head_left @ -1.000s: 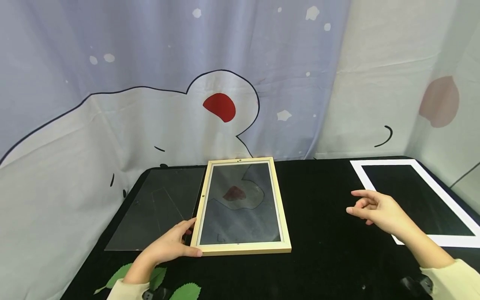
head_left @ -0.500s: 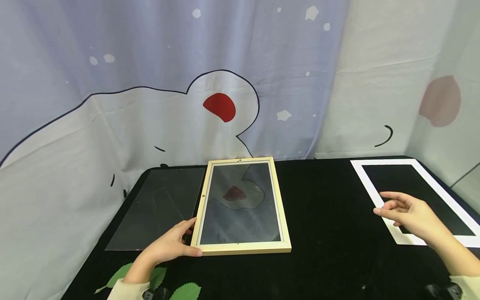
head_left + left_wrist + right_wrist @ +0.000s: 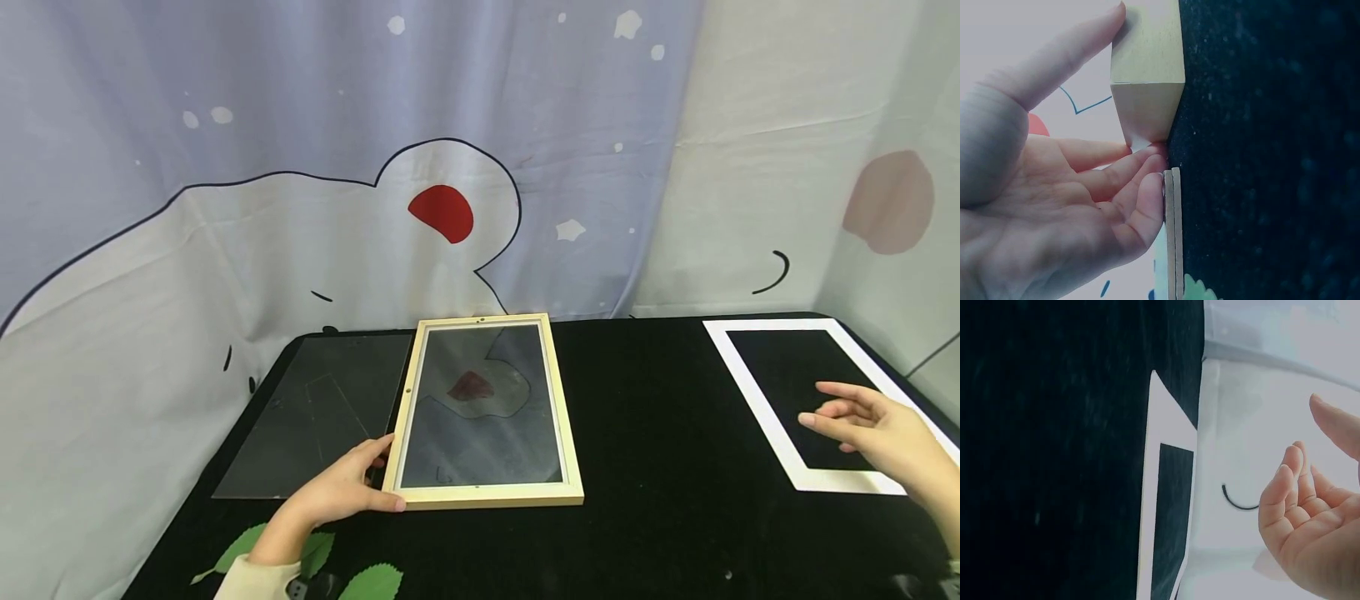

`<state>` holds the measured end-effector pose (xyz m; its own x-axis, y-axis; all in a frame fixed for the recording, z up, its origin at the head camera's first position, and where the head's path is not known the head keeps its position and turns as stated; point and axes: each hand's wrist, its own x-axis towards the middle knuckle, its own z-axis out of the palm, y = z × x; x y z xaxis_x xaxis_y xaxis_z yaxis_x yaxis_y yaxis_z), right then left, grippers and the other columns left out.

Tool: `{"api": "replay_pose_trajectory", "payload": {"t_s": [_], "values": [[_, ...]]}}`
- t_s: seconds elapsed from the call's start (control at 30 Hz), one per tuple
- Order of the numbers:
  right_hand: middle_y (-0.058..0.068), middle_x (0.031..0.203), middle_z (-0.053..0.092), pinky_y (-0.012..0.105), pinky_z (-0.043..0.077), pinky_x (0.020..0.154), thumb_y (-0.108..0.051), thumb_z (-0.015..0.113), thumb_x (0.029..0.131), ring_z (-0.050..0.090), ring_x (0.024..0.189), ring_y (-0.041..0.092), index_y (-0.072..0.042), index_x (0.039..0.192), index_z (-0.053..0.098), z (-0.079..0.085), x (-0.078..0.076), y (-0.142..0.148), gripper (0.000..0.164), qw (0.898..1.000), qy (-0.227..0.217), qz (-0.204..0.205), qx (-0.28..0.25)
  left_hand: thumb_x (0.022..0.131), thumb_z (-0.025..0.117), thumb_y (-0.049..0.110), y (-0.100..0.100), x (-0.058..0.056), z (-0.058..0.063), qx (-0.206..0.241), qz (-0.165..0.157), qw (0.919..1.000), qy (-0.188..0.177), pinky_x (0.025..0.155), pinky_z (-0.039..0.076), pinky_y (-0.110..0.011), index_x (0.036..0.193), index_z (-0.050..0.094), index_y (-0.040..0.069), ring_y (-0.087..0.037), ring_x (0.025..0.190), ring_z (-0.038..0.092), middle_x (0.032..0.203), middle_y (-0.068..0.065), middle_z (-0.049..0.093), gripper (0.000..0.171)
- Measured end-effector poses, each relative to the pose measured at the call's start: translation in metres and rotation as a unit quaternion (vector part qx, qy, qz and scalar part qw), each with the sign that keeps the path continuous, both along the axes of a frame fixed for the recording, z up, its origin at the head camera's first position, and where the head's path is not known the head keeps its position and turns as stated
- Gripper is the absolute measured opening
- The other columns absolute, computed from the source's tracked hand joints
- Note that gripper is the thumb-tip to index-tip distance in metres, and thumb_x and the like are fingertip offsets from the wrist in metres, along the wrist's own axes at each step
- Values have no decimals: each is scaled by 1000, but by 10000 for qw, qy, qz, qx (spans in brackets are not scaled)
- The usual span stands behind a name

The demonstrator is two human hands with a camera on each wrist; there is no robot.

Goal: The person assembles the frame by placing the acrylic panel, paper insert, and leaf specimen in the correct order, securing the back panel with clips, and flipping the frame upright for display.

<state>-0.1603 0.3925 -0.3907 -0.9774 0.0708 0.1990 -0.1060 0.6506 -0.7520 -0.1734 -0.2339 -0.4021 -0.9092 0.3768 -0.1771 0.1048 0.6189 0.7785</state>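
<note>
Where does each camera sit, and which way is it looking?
Head: on the person's head, looking forward and down at the wooden frame and white border; left hand and right hand show.
Left wrist: on that wrist, turned sideways, facing the wooden frame's corner; left hand shows.
Right wrist: on that wrist, turned sideways, facing the white border; right hand shows.
Head and left wrist both show the left hand touching the wooden frame.

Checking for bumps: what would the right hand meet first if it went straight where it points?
Probably the left side of the white border, though the right hand looks raised and might pass over it.
</note>
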Motion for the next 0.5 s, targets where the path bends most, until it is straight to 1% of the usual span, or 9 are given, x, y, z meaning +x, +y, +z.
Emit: {"api": "replay_pose_trajectory", "payload": {"t_s": [0.1, 0.13, 0.17, 0.23, 0.33, 0.4, 0.43, 0.47, 0.5], "values": [[-30, 82, 57, 20, 47, 56, -19, 71, 89, 56, 72, -11, -41, 113, 46, -3, 0, 10, 41, 9998, 66, -119, 114, 72, 84, 21, 0, 0, 0, 3, -2, 10000, 7, 78, 47, -37, 146, 29, -10, -35, 111, 46, 133, -25, 42, 97], [-31, 83, 57, 19, 47, 56, -20, 71, 89, 55, 73, -12, -39, 115, 47, -4, 0, 12, 40, 9998, 67, -152, 122, 72, 84, 21, 0, 0, 0, 8, -2, 10000, 6, 78, 47, -38, 146, 28, -10, -35, 111, 46, 133, -25, 42, 97], [-31, 83, 56, 19, 47, 56, -21, 71, 89, 55, 72, -12, -40, 114, 47, -5, -1, 15, 40, 9997, 67, -218, 103, 72, 84, 21, 0, 0, 0, 7, -1, 10000, 6, 78, 47, -38, 146, 28, -10, -35, 111, 46, 133, -25, 42, 97], [-32, 82, 56, 19, 47, 56, -21, 72, 88, 54, 72, -12, -37, 116, 49, -7, -2, 19, 39, 9995, 74, -311, 36, 72, 84, 21, 0, 0, 0, 13, 5, 10000, 5, 78, 47, -38, 146, 28, -10, -35, 112, 46, 133, -25, 42, 97], [-32, 81, 56, 17, 45, 56, -20, 73, 88, 54, 72, -13, -36, 117, 49, -9, -2, 25, 41, 9989, 113, -442, -50, 72, 84, 21, 1, 0, 1, 21, 6, 10000, -4, 79, 48, -38, 146, 28, -10, -36, 112, 45, 133, -25, 42, 98], [-33, 80, 55, 16, 45, 56, -19, 72, 88, 53, 71, -14, -26, 126, 52, -11, -2, 28, 44, 9987, 143, -489, -26, 72, 84, 21, 1, 1, 1, 12, 4, 10000, -4, 79, 47, -38, 146, 28, -10, -36, 113, 45, 134, -26, 42, 97], [-33, 80, 54, 16, 44, 55, -18, 72, 88, 52, 70, -14, -23, 126, 52, -12, -2, 30, 44, 9985, 178, -518, -18, 72, 84, 21, 1, 1, 2, 5, 2, 10000, -9, 79, 47, -39, 146, 28, -10, -36, 113, 45, 134, -26, 41, 97], [-33, 80, 53, 15, 44, 55, -17, 72, 88, 52, 70, -14, -16, 129, 52, -13, -2, 31, 46, 9984, 215, -531, -22, 72, 84, 21, 0, 1, 2, 1, 0, 10000, -17, 79, 47, -39, 146, 28, -10, -36, 113, 45, 134, -26, 41, 97], [-33, 80, 52, 14, 43, 55, -17, 71, 88, 51, 69, -14, -5, 133, 49, -14, -3, 32, 51, 9981, 246, -558, 45, 72, 84, 21, 0, 2, 2, -13, -2, 10000, -18, 80, 47, -39, 146, 28, -10, -36, 113, 45, 135, -26, 41, 97]]}}
